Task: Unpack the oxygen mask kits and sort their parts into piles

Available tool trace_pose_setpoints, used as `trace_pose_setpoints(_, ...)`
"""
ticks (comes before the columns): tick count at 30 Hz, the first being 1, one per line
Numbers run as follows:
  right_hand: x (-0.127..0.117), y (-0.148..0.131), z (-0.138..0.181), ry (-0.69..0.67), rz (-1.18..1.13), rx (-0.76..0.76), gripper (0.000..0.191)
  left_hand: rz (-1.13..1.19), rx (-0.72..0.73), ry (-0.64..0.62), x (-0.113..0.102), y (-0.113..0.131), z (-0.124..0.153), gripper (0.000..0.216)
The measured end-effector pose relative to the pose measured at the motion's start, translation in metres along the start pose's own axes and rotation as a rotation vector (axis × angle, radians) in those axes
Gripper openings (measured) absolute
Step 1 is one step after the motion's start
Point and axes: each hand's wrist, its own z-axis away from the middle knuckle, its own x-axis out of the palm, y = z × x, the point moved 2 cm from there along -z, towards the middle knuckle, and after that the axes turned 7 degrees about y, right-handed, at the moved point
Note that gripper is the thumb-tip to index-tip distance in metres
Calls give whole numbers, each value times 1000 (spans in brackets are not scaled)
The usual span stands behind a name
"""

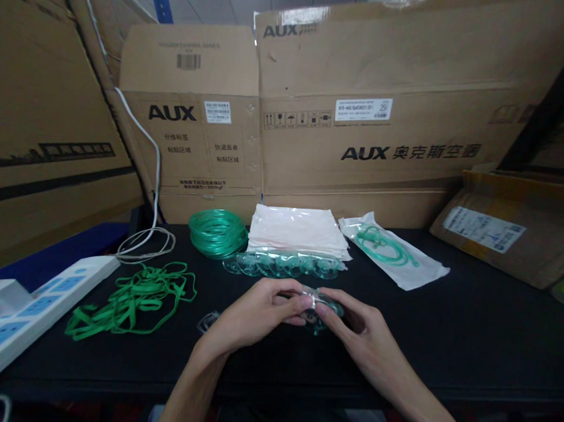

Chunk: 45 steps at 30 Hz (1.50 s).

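Note:
Between my two hands, above the black table (468, 347), is a clear green plastic mask (315, 328) with a shiny metal strip on its top. My left hand (264, 306) pinches its left side, thumb and fingers closed at the strip. From the other side my right hand (362, 322) grips it, thumb on the near face and index finger along the top. Fingers cover much of the mask. Just beyond my hands lies a row of similar clear green masks (283, 264). Some thin, clear or silvery loops (208, 321) lie beside my left wrist.
Behind the masks are a coil of green tubing (218, 233), a stack of white bags (297, 231) and a bag with green tubing (398, 250). Green elastic straps (140, 298) and a white power strip (45, 312) lie left. Cardboard boxes (303, 162) wall the back.

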Motion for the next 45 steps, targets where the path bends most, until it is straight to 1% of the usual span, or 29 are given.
trace_pose_setpoints(1, 0, -1, 0, 3, 3, -4, 38, -40, 8, 2, -1, 1, 0, 33)
trace_pose_setpoints(3, -1, -2, 0, 1, 3, -4, 37, -143, 45, 63, -2, 3, 0, 32)
trace_pose_setpoints(5, -2, -2, -1, -11, -4, -4, 35, -238, 122, 166, -4, 5, 1, 40)
trace_pose_setpoints(7, -2, -3, -1, -28, -13, -14, 33, -326, 227, 220, -3, 9, 1, 48)
trace_pose_setpoints(8, -2, -3, -2, -35, -17, -23, 31, -377, 279, 217, -3, 11, 1, 46)
trace_pose_setpoints(10, -1, -2, -2, -40, -26, -38, 28, -487, 352, 194, 0, 15, 0, 34)
trace_pose_setpoints(11, -1, -2, -3, -39, -30, -40, 27, -522, 365, 192, 0, 16, 0, 30)
trace_pose_setpoints(15, -2, -1, -5, -32, -52, -35, 26, -558, 374, 239, 2, 17, -4, 31)
trace_pose_setpoints(19, -3, 1, -6, -27, -41, -43, 26, -587, 416, 274, 3, 16, -6, 27)
trace_pose_setpoints(24, 0, 1, -4, -32, -26, -35, 25, -571, 376, 253, 0, 12, -5, 28)
trace_pose_setpoints(30, 3, 2, -1, -76, 2, -95, 24, -539, 281, 217, -3, 7, -3, 22)
trace_pose_setpoints(33, 3, 8, -1, -51, 11, -109, 26, -515, 251, 216, -2, 7, -2, 21)
trace_pose_setpoints(36, 3, 11, -3, -22, -13, -78, 33, -486, 246, 241, -1, 6, -3, 22)
trace_pose_setpoints(40, 2, 7, -3, -91, -73, -27, 36, -398, 246, 254, -1, 6, -4, 25)
trace_pose_setpoints(43, 1, 3, -2, -90, -84, -46, 34, -290, 177, 249, -2, 6, -3, 33)
trace_pose_setpoints(45, 1, 3, -1, -76, -60, -73, 34, -236, 124, 251, -3, 5, -2, 35)
